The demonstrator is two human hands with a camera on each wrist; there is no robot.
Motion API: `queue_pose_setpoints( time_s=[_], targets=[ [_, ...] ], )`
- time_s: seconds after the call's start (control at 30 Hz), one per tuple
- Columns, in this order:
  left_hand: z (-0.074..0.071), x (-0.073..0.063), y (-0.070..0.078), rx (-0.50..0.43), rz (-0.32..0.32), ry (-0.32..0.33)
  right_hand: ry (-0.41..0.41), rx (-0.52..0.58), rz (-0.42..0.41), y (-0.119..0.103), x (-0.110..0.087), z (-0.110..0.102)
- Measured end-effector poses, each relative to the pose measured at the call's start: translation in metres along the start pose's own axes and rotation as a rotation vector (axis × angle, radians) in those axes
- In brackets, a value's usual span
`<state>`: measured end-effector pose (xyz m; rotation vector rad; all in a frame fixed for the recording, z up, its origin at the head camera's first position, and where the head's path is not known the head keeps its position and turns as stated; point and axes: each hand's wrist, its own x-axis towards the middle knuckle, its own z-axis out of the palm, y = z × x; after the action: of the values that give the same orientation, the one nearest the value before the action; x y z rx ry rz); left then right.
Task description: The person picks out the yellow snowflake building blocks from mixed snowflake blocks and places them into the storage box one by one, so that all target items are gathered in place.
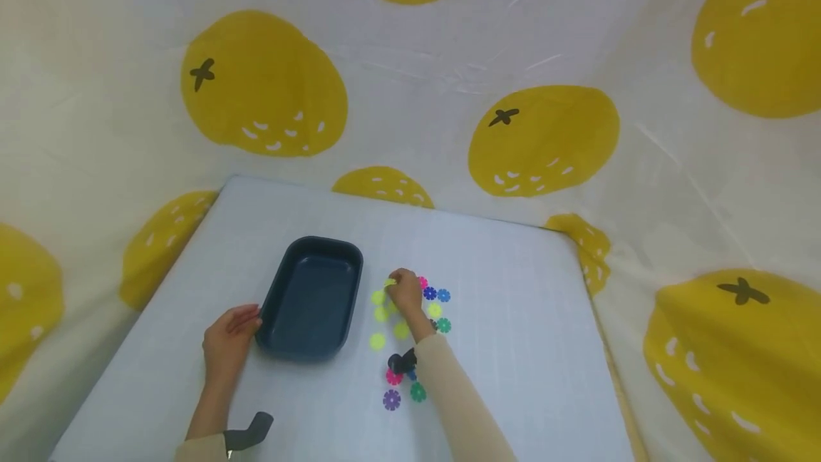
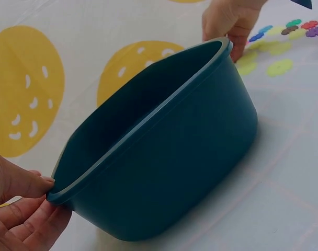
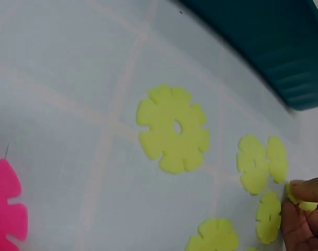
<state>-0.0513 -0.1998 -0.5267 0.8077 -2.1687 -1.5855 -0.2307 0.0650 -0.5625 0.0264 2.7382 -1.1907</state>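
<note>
A dark teal plastic tub (image 1: 309, 305) stands on the table, left of the middle. At its left side my left hand (image 1: 229, 337) pinches the rim, the thumb on top and the fingers below it in the left wrist view. My right hand (image 1: 405, 292) is to the right of the tub and pinches a yellow flower-shaped disc (image 3: 306, 206) between thumb and fingers. Around that hand lie several more yellow flower discs (image 3: 173, 128), flat on the table. The inside of the tub, as far as the head view shows it, holds no discs.
Pink, blue (image 1: 444, 295), green (image 1: 444, 325) and purple flower discs (image 1: 392, 399) lie right of the tub and nearer to me. The right sleeve and a black wrist mount (image 1: 403, 361) cover some. A curtain with yellow fruit prints (image 1: 545, 141) hangs behind the white-covered table (image 1: 513, 348).
</note>
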Motion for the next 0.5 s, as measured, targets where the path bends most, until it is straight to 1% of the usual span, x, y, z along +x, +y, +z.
queue_pose_setpoints(
  time_s=[0.07, 0.13, 0.33, 0.4, 0.5],
  targets=[
    [-0.001, 0.0, 0.001, 0.003, -0.007, -0.007, 0.011, 0.066, 0.028, 0.0, 0.002, -0.002],
    [-0.001, 0.0, 0.002, 0.001, -0.009, -0.009, 0.017, 0.164, 0.08, 0.001, 0.005, -0.005],
    [-0.001, 0.0, 0.001, 0.012, -0.025, -0.016, 0.006, 0.5, 0.268, 0.004, 0.008, -0.012],
    [-0.001, 0.001, 0.0, 0.004, -0.027, -0.02, 0.0, 0.585, 0.304, 0.005, 0.008, -0.014],
    [-0.001, 0.001, -0.001, -0.007, -0.021, -0.023, -0.014, 0.683, 0.349, 0.007, 0.009, -0.017]
  ],
)
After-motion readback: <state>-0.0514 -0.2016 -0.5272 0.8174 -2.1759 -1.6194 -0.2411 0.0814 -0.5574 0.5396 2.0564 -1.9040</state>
